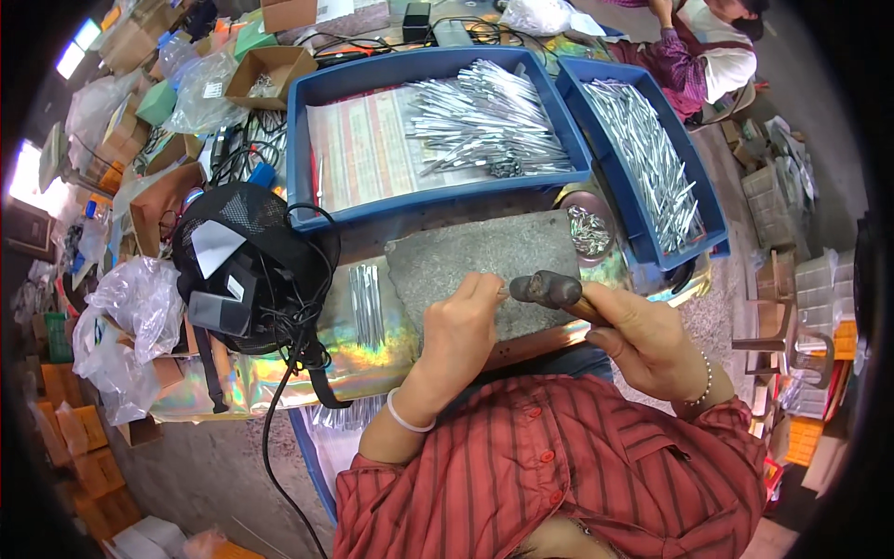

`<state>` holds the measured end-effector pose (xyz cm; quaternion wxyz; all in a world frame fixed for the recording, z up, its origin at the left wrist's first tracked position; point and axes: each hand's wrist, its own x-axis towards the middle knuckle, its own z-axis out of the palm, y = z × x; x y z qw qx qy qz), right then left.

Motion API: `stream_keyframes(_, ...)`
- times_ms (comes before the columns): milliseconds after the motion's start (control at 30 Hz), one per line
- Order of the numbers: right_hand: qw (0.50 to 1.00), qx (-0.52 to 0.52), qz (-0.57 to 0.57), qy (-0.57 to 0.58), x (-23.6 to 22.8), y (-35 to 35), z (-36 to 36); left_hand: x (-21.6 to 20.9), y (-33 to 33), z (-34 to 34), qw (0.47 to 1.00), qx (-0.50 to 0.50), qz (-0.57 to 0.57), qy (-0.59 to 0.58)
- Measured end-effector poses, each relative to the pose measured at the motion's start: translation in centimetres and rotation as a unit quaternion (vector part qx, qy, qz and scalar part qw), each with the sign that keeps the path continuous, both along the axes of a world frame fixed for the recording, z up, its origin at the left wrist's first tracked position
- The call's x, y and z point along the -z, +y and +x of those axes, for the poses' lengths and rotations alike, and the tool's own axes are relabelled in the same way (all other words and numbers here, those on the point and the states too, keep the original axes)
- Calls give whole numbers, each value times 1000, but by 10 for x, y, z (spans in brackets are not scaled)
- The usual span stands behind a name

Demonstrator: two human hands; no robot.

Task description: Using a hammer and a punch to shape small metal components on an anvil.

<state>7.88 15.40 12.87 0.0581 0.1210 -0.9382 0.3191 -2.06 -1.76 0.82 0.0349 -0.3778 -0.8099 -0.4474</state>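
Note:
My right hand (643,337) is wrapped round the handle of a hammer (548,289), whose dark metal head is over a flat grey stone slab (466,250). Just left of the hammer head, my left hand (463,320) is closed in a pinch above the slab. Whatever its fingertips grip is too small to make out. Beside the slab on the left lies a row of thin silver metal rods (366,306). A round dish (610,228) with small shiny metal pieces (587,232) stands at the slab's far right corner.
Behind the slab sits a large blue tray (391,207) with a heap of silver rods (503,126). A narrower blue tray (710,219) of rods is at its right. A black mesh bag (256,224) with cables stands left. Across the table, another person (684,61) sits.

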Motion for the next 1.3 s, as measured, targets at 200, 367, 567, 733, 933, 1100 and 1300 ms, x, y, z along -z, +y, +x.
stream_keyframes(200, 1000, 11, -26, 4, 2, 2, 0, -4, 3, -2, 1000, 4, -2, 5)
stream_keyframes(367, 999, 26, 4, -30, -9, 1, -2, 1, 1, -2, 1000, -1, 3, 5)
stream_keyframes(567, 980, -16, 196, -31, -41, -5, 0, -1, -1, 1, 999, 8, 4, -32)
stream_keyframes(733, 984, 170, 3, 44, -35, -3, 25, -3, -4, 1, 999, -3, -7, -42)
stream_keyframes(933, 988, 7, 119, -102, -29, 1, 0, -1, 4, -4, 1000, 13, -16, -9)
stream_keyframes(1100, 995, 100, -7, -23, -15, 8, 2, -6, -17, 1, 976, 27, 110, -185)
stream_keyframes(1300, 977, 185, 92, -54, 82, 25, -4, -32, -32, -12, 726, 64, 399, -556)
